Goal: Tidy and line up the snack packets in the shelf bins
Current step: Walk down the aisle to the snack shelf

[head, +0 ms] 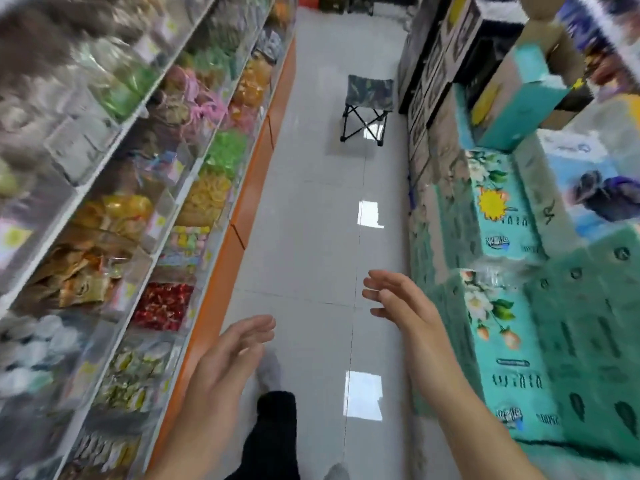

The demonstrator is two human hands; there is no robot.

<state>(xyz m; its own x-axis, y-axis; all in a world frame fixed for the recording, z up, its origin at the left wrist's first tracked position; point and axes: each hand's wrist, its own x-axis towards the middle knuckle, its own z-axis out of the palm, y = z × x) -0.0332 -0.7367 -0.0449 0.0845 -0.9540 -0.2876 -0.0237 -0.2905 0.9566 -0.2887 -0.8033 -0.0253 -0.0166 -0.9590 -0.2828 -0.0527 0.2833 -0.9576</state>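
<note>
Clear shelf bins (162, 216) run along the left side of the aisle in tiers, filled with snack packets: red ones (162, 306), yellow ones (204, 195), green ones (227, 150), brown-orange packets (76, 275). My left hand (225, 368) hovers over the floor beside the lowest bins, fingers apart, holding nothing. My right hand (398, 299) is raised over the aisle floor, fingers spread, also holding nothing. Neither hand touches a bin. The view is blurred by motion.
A small folding camp stool (367, 105) stands in the aisle ahead. Stacked teal cartons (502, 237) line the right side. An orange shelf base (239, 216) runs along the left. My leg in black trousers (273, 434) and grey shoes show below.
</note>
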